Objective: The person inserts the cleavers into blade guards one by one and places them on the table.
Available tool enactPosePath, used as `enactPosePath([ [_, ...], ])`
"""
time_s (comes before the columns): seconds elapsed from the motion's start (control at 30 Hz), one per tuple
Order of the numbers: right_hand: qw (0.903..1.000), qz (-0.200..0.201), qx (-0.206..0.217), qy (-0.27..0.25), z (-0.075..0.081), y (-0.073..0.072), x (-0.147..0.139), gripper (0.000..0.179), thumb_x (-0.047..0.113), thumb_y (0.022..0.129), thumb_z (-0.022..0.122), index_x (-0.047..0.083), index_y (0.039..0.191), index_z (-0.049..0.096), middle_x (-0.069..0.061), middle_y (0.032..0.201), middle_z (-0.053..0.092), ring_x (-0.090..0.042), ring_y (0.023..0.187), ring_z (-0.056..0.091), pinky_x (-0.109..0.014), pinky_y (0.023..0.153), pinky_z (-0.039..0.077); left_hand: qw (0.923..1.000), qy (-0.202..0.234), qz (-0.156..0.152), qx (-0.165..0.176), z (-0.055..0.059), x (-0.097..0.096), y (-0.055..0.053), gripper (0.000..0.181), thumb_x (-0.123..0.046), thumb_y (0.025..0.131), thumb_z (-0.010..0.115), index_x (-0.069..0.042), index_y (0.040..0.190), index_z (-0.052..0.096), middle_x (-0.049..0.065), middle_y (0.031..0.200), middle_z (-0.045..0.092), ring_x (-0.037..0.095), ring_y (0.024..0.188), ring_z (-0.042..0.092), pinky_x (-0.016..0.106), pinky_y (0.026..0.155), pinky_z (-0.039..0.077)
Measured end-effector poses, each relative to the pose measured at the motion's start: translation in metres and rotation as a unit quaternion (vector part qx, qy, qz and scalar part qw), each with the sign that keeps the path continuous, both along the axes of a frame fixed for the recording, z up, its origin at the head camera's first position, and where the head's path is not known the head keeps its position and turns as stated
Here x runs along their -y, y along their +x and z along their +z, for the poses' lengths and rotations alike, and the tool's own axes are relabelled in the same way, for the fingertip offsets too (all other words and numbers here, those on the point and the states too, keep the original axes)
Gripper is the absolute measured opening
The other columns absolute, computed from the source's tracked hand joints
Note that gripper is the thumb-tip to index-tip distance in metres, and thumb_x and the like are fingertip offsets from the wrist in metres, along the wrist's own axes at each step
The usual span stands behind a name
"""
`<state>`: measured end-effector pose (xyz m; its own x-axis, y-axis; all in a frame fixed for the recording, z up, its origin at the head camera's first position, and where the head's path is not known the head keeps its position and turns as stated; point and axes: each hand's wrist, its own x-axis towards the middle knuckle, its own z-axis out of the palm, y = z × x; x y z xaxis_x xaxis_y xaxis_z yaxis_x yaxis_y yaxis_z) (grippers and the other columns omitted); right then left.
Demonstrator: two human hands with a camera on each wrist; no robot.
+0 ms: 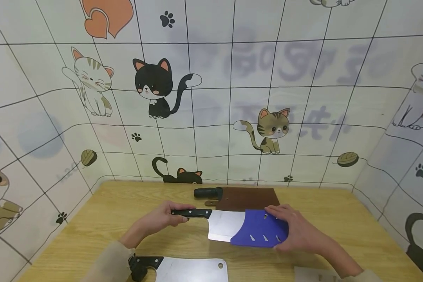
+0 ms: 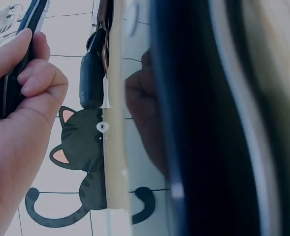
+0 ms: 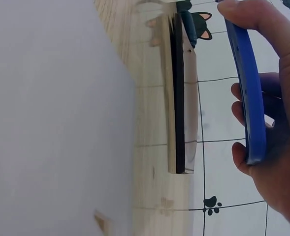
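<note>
A cleaver (image 1: pixel 223 226) with a riveted black handle (image 1: pixel 199 213) lies level across the middle of the head view, raised over the table. My left hand (image 1: pixel 160 219) grips the handle near its end, thumb on one side and curled fingers on the other in the left wrist view. Over the far part of the blade sits a blue blade cover (image 1: pixel 257 229) with small slots; bare steel shows between it and the handle. My right hand (image 1: pixel 301 233) holds the cover's outer end, fingers behind it and thumb (image 3: pixel 245 12) on its edge in the right wrist view.
Behind, a dark-handled knife (image 1: pixel 208 193) lies with its blade in a brown sheath (image 1: pixel 248 197). A second cleaver (image 1: pixel 192 270) lies near the front, partly beyond the frame. At front right is a white sheet (image 1: pixel 311 274). Cat-print walls (image 1: pixel 215 137) enclose the wooden table (image 1: pixel 127 192).
</note>
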<state>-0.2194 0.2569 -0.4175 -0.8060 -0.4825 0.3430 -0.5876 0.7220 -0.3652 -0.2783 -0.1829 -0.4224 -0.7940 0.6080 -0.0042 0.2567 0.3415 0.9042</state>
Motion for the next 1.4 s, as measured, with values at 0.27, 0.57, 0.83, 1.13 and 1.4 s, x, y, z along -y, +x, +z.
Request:
enactPosePath([
  [0.27, 0.9994, 0.001, 0.035, 0.003, 0.002, 0.000, 0.002, 0.099, 0.043, 0.057, 0.096, 0.006, 0.141, 0.061, -0.011, 0.136, 0.060, -0.035, 0.121, 0.051, -0.059, 0.092, 0.046, 0.9997, 0.006, -0.024, 0.000, -0.002, 0.003, -0.003, 0.041, -0.010, 0.096, 0.069, -0.011, 0.137, 0.067, 0.005, 0.096, 0.065, 0.010, 0.061, 0.032, 0.024, 0.059, 0.034],
  [0.57, 0.9985, 0.020, 0.052, 0.001, 0.003, 0.000, 0.012, 0.098, 0.042, 0.058, 0.097, 0.009, 0.142, 0.061, -0.009, 0.136, 0.059, -0.035, 0.122, 0.049, -0.055, 0.090, 0.047, 0.9994, 0.005, -0.035, 0.004, 0.001, -0.009, -0.001, 0.040, -0.014, 0.097, 0.070, -0.015, 0.136, 0.069, 0.003, 0.092, 0.064, 0.010, 0.056, 0.027, 0.023, 0.054, 0.029],
  [0.83, 0.9988, -0.002, 0.048, -0.013, 0.001, -0.002, 0.021, 0.100, 0.038, 0.055, 0.096, 0.005, 0.142, 0.060, -0.008, 0.137, 0.059, -0.035, 0.122, 0.049, -0.053, 0.091, 0.047, 0.9998, 0.022, 0.000, 0.000, -0.003, -0.029, 0.002, 0.041, -0.009, 0.096, 0.069, -0.010, 0.137, 0.067, -0.001, 0.083, 0.056, 0.010, 0.058, 0.031, 0.022, 0.054, 0.030],
  [1.13, 0.9985, -0.002, 0.054, -0.010, 0.006, -0.001, 0.022, 0.102, 0.043, 0.056, 0.096, 0.007, 0.145, 0.059, -0.009, 0.139, 0.058, -0.037, 0.124, 0.047, -0.057, 0.092, 0.046, 0.9996, 0.028, -0.002, 0.003, -0.001, -0.028, 0.002, 0.042, -0.008, 0.096, 0.069, -0.008, 0.138, 0.066, 0.003, 0.096, 0.062, 0.011, 0.063, 0.036, 0.023, 0.058, 0.034],
  [1.4, 0.9991, 0.021, 0.036, -0.006, 0.007, 0.003, 0.024, 0.097, 0.043, 0.058, 0.097, 0.009, 0.143, 0.061, -0.006, 0.135, 0.058, -0.030, 0.121, 0.048, -0.048, 0.091, 0.049, 0.9988, 0.027, -0.040, 0.003, 0.005, -0.022, 0.001, 0.042, -0.010, 0.097, 0.068, -0.011, 0.139, 0.066, 0.004, 0.092, 0.062, 0.011, 0.062, 0.035, 0.026, 0.060, 0.035],
])
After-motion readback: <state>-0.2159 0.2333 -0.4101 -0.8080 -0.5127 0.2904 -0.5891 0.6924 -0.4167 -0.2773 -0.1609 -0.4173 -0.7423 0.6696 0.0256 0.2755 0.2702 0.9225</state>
